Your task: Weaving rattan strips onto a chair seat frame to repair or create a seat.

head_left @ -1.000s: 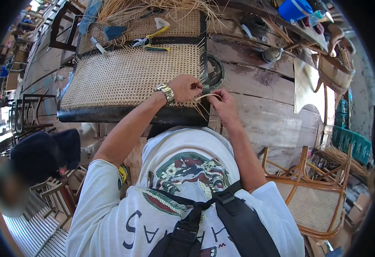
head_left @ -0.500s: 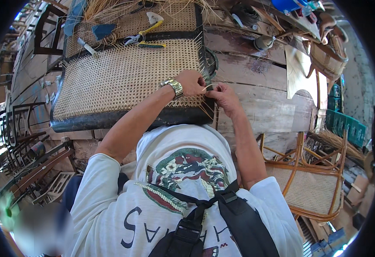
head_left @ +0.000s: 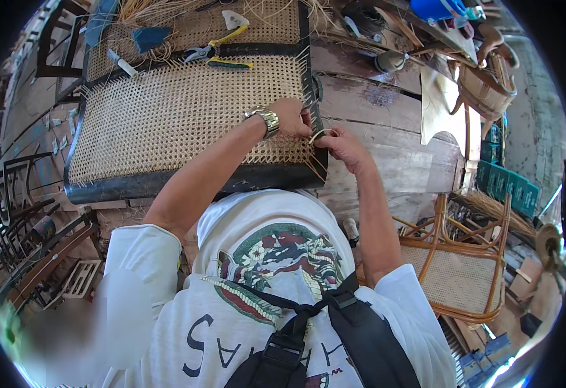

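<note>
On the woven panel [head_left: 173,116], shears [head_left: 230,63] lie right of a tube [head_left: 124,64].

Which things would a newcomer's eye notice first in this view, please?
Probably the large woven cane panel in its black frame, upper centre, with yellow-handled cutters on it. At its right edge, near the left hand, the right hand pinches a pale curved strand. A cane-seated chair shows at lower right.
</note>
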Motion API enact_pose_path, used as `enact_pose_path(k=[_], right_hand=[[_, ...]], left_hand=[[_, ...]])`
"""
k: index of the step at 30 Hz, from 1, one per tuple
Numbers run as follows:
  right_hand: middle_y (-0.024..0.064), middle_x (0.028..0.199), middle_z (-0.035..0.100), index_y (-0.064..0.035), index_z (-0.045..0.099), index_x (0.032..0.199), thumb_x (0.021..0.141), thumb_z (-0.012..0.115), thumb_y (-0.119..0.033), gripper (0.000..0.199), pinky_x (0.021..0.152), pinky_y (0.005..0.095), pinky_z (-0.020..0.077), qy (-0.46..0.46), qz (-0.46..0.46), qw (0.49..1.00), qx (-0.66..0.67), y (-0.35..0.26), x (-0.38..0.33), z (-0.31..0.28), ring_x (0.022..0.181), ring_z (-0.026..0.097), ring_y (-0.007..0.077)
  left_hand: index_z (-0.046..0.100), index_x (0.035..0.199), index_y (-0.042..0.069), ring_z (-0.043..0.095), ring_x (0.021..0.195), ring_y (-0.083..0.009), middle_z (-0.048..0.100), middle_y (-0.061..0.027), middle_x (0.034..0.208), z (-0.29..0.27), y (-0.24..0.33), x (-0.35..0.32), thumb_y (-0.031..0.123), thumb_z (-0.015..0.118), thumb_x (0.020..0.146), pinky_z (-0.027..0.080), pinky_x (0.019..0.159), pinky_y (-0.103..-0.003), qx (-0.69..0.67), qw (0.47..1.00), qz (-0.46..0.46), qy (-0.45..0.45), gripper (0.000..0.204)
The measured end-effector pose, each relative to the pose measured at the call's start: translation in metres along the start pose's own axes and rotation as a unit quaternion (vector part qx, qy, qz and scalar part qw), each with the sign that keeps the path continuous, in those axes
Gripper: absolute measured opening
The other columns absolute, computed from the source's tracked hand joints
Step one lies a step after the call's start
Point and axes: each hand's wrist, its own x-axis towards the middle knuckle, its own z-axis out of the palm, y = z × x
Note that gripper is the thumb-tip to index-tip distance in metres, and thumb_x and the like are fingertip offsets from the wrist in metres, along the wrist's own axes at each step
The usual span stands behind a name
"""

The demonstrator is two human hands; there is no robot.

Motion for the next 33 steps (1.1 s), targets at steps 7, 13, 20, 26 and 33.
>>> enact_pose_path(k=[7,13,20,26,33], right_hand=[[0.0003,0.075,0.055,-0.0054,0.059,0.079,0.072,0.078,-0.021,0.025,0.063,0.029,0.0407,0.033,-0.025,0.996,-0.082,-0.003,-0.01,0.003,0.07,0.05,0.0127],[0.0024,0.074,0.056,-0.0026,0.059,0.08,0.072,0.076,-0.023,0.028,0.064,0.031,0.0425,0.071,-0.018,0.996,-0.051,-0.007,-0.01,0.005,0.07,0.051,0.015],[0.0075,0.068,0.055,-0.0005,0.061,0.083,0.078,0.072,-0.033,0.035,0.062,0.0366,0.0449,0.167,-0.018,0.948,-0.271,-0.001,-0.006,0.008,0.066,0.052,0.0182],[0.0017,0.067,0.057,-0.0028,0.065,0.092,0.098,0.058,-0.024,0.022,0.06,0.0278,0.0449,0.198,-0.068,0.967,-0.144,-0.123,0.002,0.009,0.063,0.055,0.01],[0.0177,0.075,0.064,-0.0032,0.063,0.105,0.101,0.051,-0.027,0.027,0.067,0.0394,0.0498,0.029,-0.285,0.872,-0.396,-0.221,0.144,0.179,0.069,0.065,0.0279]], left_hand=[[0.075,0.085,0.012,0.071,0.079,-0.0262,0.075,-0.0099,0.084,-0.003,0.011,0.009,0.027,0.079,0.07,0.055,0.073,-0.039,0.089,0.995,0.005,-0.035,0.021],[0.074,0.095,0.011,0.071,0.081,-0.0274,0.074,-0.0124,0.09,-0.005,0.001,0.017,0.032,0.08,0.073,0.054,0.075,-0.039,0.085,0.994,0.065,-0.036,0.031],[0.076,0.092,0.012,0.071,0.087,-0.0262,0.075,-0.0101,0.091,-0.003,-0.007,0.032,0.038,0.082,0.069,0.056,0.078,-0.038,0.013,0.989,0.086,-0.118,0.035],[0.074,0.081,0.016,0.071,0.076,-0.0251,0.074,-0.0055,0.079,0.013,-0.02,0.036,0.031,0.08,0.065,0.056,0.069,-0.038,0.017,0.99,0.092,-0.103,0.023],[0.073,0.097,0.017,0.07,0.087,-0.0246,0.073,-0.0088,0.094,0.12,-0.054,0.074,0.025,0.071,0.081,0.053,0.075,-0.04,-0.031,0.983,0.101,0.149,0.019]])
